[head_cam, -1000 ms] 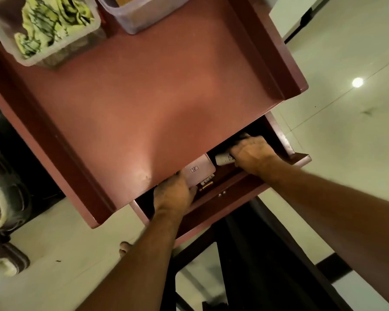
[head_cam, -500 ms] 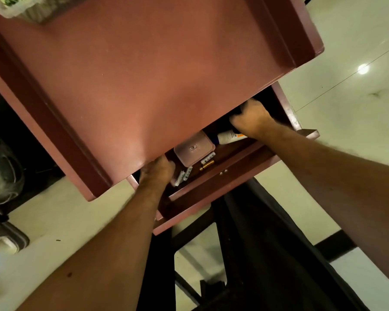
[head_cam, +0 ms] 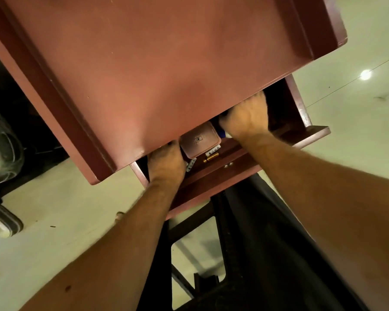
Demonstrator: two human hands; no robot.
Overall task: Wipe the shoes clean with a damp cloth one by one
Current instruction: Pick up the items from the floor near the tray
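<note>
Both forearms are bare from the lower frame edges up to the wrists, with no sleeve, watch or band showing on either. Fine hair covers them, and the left forearm carries a small dark spot well back from the wrist. The left hand (head_cam: 165, 163) and the right hand (head_cam: 245, 118) are ungloved and show no rings on the parts in view; the fingertips of both are hidden. Below the arms hangs dark, almost black clothing, and a bare toe shows on the floor beside the left forearm.
</note>
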